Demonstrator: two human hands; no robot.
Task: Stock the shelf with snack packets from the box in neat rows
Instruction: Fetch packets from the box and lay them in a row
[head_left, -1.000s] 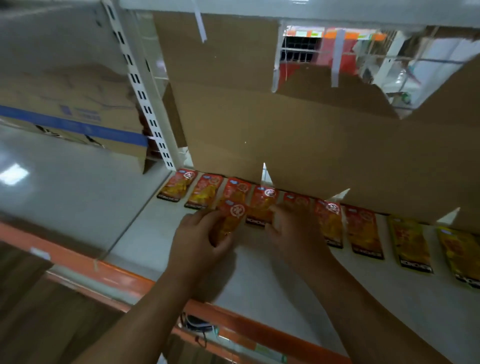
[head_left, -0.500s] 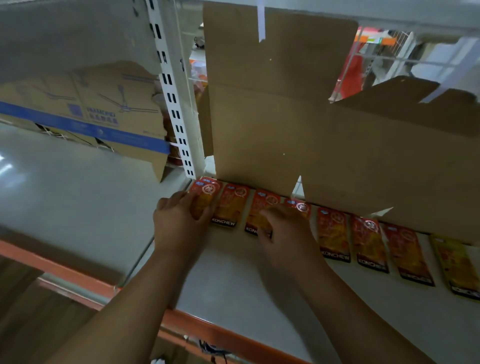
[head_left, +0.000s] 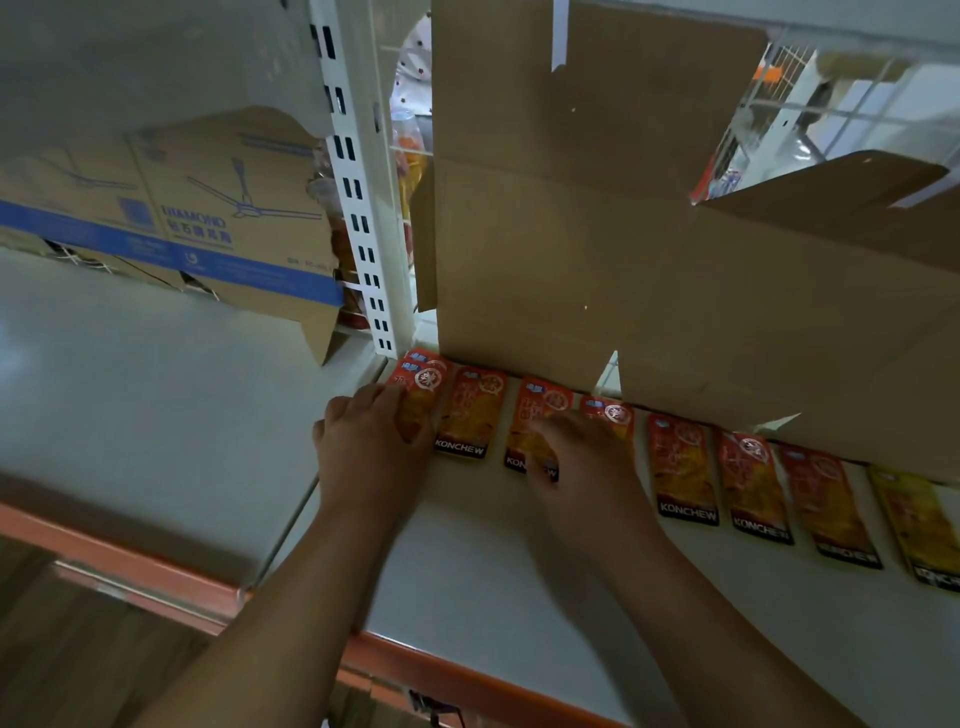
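**Open hands on the snack row (head_left: 680, 467)**

Left hand (head_left: 371, 447), fingers nearly straight, presses the leftmost packet (head_left: 423, 387) on the shelf (head_left: 493, 571). Right hand (head_left: 582, 457), blurred, rests spread over the third packet (head_left: 540, 410). The row runs toward 3 o'clock, under the box (head_left: 571, 234) at 12.

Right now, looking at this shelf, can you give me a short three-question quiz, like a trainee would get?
1. True or false: the left hand touches the leftmost packet in the row.
2. Which word is printed at the foot of the red packets? A) KONCHEW B) DIAMOND C) SNACKO
3. Fill in: the rightmost packet in view is ___ in colour.
Key: 1 true; 2 A; 3 yellow.
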